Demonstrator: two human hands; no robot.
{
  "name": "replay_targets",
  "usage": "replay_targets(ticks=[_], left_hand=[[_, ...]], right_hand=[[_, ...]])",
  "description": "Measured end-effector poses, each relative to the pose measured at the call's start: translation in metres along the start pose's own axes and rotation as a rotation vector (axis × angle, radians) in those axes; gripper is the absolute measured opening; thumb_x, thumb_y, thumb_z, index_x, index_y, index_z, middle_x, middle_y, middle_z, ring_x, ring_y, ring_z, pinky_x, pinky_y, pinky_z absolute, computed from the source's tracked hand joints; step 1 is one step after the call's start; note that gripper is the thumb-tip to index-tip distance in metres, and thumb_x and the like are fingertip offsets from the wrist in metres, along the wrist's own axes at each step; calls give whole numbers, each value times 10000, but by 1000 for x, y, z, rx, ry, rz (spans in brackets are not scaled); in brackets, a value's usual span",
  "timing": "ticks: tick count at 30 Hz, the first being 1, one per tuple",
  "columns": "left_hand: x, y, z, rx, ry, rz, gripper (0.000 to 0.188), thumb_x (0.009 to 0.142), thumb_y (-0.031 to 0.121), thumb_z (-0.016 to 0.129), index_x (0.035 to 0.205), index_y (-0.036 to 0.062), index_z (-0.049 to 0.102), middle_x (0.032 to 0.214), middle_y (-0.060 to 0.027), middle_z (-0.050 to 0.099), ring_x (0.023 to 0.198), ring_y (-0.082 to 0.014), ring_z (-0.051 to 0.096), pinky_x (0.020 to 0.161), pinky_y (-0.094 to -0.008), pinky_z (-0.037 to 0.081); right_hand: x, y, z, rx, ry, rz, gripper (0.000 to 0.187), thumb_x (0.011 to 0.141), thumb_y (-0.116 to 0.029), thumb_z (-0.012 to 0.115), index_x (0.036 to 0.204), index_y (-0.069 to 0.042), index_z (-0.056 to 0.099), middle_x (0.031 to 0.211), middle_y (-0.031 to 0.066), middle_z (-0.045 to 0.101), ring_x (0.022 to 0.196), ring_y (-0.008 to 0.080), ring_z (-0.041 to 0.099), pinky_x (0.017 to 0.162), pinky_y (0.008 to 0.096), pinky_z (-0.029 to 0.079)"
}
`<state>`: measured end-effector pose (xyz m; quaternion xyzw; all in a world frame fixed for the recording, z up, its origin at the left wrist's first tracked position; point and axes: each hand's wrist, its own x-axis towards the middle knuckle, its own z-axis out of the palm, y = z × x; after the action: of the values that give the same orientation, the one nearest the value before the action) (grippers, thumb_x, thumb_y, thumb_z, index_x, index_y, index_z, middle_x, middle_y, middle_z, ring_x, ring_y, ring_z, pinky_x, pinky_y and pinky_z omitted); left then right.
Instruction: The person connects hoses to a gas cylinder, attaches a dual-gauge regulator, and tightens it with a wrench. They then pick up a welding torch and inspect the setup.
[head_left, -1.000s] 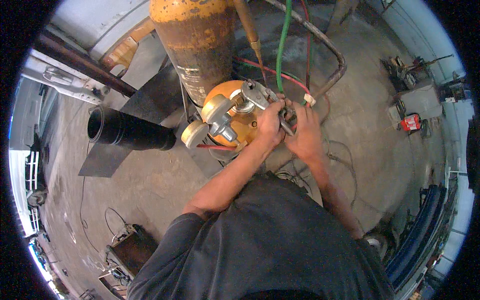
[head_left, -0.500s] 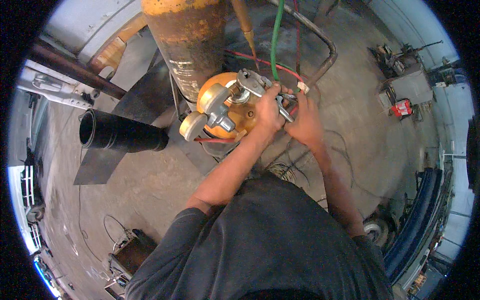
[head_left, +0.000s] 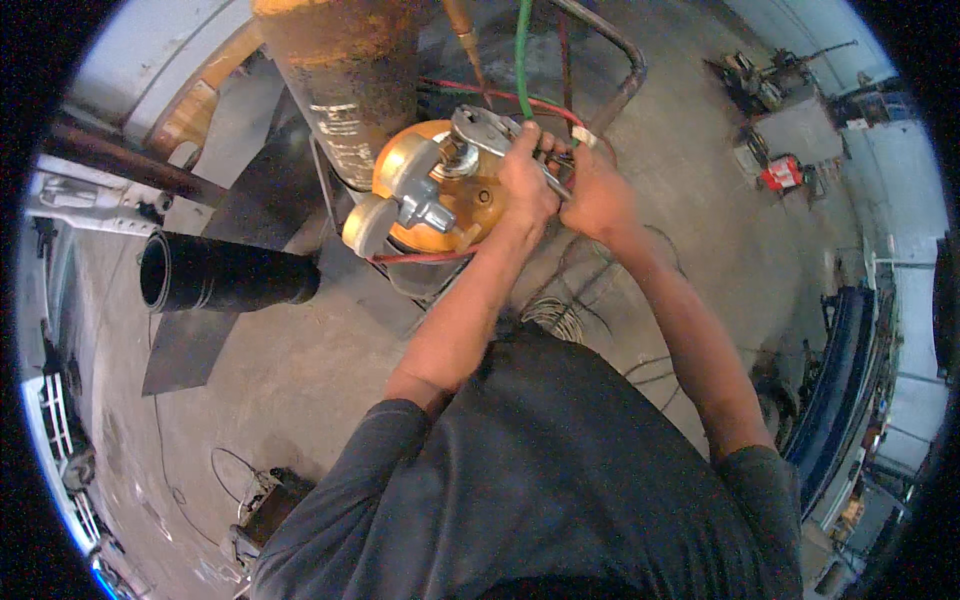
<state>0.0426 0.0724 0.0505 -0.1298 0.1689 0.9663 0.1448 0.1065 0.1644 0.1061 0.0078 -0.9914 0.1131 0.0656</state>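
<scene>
The view has closed in on the orange gas cylinder standing on the floor, so the work stays at its valve; the left hand still clenches a metal wrench set on the valve; the right hand is curled shut just beside it, near the green hose.

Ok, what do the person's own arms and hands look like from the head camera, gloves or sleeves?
No gloves: left hand and right hand are bare, as are both forearms. A dark grey short-sleeved shirt ends above the elbows. No watch, rings or markings show.
</scene>
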Motion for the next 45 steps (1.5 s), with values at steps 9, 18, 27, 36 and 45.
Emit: replay_targets(ticks=[9, 18, 27, 36, 45], left_hand=[[-15, 5, 8, -100, -31, -108, 232, 974, 288, 594, 859, 102, 515, 634, 5, 458, 615, -156, 493, 582, -318, 435], [-138, 80, -57, 1169, -524, -85, 350, 886, 178, 679, 1174, -14, 624, 1049, -87, 668, 987, -163, 611, 876, -322, 496], [-173, 280, -123, 1294, 58, 298, 254, 956, 202, 601, 1085, -14, 638, 1030, -80, 656, 966, -148, 599, 886, -295, 462], [-28, 249, -35, 1358, -366, -115, 559, 952, 355, 616, 1417, 75, 481, 1216, -129, 630, 1051, -217, 616, 894, -345, 504], [45, 204, -5, 1519, -934, -46, 733, 774, 249, 788, 1403, 46, 469, 1309, -155, 556, 1199, -233, 525, 1023, -363, 414]], right_hand=[[-22, -13, 3, -68, -78, 168, 676, 713, -189, 680, 1329, -61, 432, 977, 251, 676, 844, 442, 663, 727, 529, 524], [-68, -6, 33, 885, 240, 315, 622, 887, -339, 650, 1395, -38, 455, 1248, 147, 594, 1115, 284, 582, 926, 409, 483], [-20, -9, 61, 1006, 748, 558, 424, 1018, -379, 435, 1178, -9, 568, 1072, 108, 626, 964, 208, 601, 834, 360, 498], [14, -13, 49, 1374, 811, 659, 441, 1021, -400, 428, 1168, -14, 581, 1022, 124, 649, 937, 218, 619, 841, 368, 487], [17, -8, 60, 1205, 917, 676, 461, 1020, -420, 440, 1057, 2, 623, 942, 112, 668, 805, 198, 605, 768, 349, 490]])
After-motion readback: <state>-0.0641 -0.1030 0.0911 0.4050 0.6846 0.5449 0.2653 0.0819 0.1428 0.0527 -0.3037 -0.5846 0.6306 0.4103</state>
